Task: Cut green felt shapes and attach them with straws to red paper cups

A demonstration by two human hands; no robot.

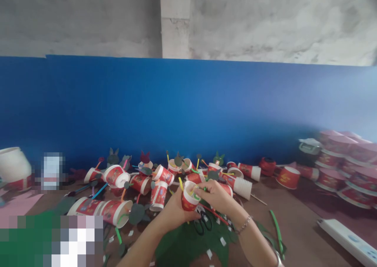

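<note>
My left hand (173,210) is wrapped round a red and white paper cup (189,201), its mouth tilted up toward me. A fuzzy yellow stem (180,183) sticks up at the cup's far left rim. The fingers of my right hand (212,194) are pinched together at the right side of the mouth, by a small green and yellow piece (195,196) inside the rim. What they grip is too small to make out. Just below the cup, black-handled scissors (203,224) lie on green sheet material (188,247).
Several decorated paper cups (114,176) with coloured stems and dark cut-outs lie behind my hands. A nested cup stack (242,187) lies right of them. Red paper bowls (330,178) are piled at the right, near a white power strip (349,239). A green stem (276,229) and paper scraps lie about.
</note>
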